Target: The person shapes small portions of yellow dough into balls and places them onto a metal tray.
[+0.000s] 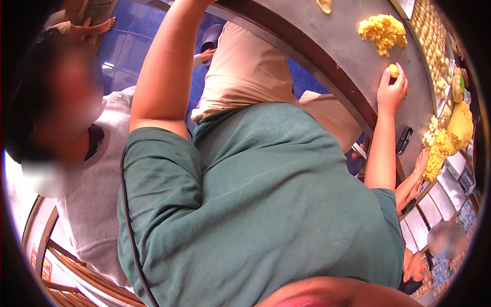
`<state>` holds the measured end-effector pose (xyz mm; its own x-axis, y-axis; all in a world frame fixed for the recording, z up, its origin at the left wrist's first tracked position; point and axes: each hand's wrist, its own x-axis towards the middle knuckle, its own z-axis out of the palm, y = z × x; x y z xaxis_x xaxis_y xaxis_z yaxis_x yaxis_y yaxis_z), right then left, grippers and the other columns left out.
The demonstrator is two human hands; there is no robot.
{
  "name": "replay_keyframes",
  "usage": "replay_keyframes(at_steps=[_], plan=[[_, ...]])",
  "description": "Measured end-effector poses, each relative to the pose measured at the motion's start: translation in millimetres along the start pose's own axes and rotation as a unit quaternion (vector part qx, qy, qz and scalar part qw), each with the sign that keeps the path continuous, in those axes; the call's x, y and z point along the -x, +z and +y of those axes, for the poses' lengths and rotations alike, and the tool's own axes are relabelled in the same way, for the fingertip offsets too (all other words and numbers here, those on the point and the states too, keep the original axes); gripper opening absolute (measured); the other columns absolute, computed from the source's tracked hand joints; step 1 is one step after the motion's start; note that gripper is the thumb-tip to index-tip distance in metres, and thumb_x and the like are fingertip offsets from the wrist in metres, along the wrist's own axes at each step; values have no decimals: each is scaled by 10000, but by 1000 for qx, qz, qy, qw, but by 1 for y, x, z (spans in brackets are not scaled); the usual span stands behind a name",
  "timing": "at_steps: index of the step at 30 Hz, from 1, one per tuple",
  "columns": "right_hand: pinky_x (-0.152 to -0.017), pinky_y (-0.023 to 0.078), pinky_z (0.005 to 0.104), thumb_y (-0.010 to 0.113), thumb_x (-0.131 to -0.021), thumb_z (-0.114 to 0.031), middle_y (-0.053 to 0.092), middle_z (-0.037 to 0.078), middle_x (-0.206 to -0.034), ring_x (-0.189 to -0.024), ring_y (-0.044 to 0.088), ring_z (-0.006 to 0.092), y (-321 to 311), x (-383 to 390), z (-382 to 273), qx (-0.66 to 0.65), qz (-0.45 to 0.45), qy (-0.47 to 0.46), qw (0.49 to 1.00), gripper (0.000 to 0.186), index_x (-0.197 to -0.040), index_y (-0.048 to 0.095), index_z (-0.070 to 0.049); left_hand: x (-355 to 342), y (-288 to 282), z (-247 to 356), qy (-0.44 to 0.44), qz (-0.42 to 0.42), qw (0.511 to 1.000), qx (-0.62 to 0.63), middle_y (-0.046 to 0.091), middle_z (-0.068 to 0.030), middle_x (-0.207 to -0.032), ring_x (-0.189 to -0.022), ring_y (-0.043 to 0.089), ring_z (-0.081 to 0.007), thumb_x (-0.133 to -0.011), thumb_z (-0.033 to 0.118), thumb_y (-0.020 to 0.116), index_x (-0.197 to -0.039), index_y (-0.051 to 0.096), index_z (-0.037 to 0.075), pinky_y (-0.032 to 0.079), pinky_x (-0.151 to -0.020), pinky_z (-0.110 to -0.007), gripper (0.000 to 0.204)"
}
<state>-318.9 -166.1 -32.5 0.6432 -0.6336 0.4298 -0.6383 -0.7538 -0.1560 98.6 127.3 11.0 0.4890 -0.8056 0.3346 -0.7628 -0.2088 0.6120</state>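
Over the grey tabletop [353, 56], my right hand [393, 93] has its thumb and fingers curled round a small smooth yellow ball [393, 70]. Just beyond that hand lies a loose, crumbly yellow mound [382, 33], apart from the fingers. My left forearm [176, 46] runs up past the top edge of the head view, so the left hand is out of sight, and whatever it touches is hidden. A pale yellow, flat oval piece [324, 5] is cut off by the top edge.
Rows of small pale pieces [429, 36] line the table's far right side. A black object [404, 139] lies near my right forearm. Another person's hands [420, 166] are beside a second yellow mound [436, 157]. A person in grey [97, 204] is close on my left.
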Motion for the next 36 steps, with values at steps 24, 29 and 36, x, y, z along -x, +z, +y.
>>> replay_keyframes(at_steps=[24,29,36], plan=[[-1097,426,476,686,-963,-351,668,134,-1301,-1246,597,321,7,-1,8,-9,-9,10,1000,415,-1333,675,-162,2,10,3,-1,55,998,-4,654,-172,-697,-618,637,-332,-907,259,741,-837,712,18,498,-590,-428,252],[-1117,424,477,674,-959,-370,648,125,-1328,-1255,591,330,10,-2,5,13,-6,27,1000,417,-1333,680,-187,-1,14,-2,-2,45,999,-29,651,-174,-697,-615,633,-327,-915,267,733,-860,716,14,497,-594,-420,259],[-1115,425,481,664,-962,-376,647,117,-1333,-1256,587,340,10,-2,0,35,-4,27,999,418,-1336,677,-191,1,11,0,-23,40,998,-38,661,-184,-716,-640,646,-341,-919,286,725,-873,723,22,506,-613,-432,268]])
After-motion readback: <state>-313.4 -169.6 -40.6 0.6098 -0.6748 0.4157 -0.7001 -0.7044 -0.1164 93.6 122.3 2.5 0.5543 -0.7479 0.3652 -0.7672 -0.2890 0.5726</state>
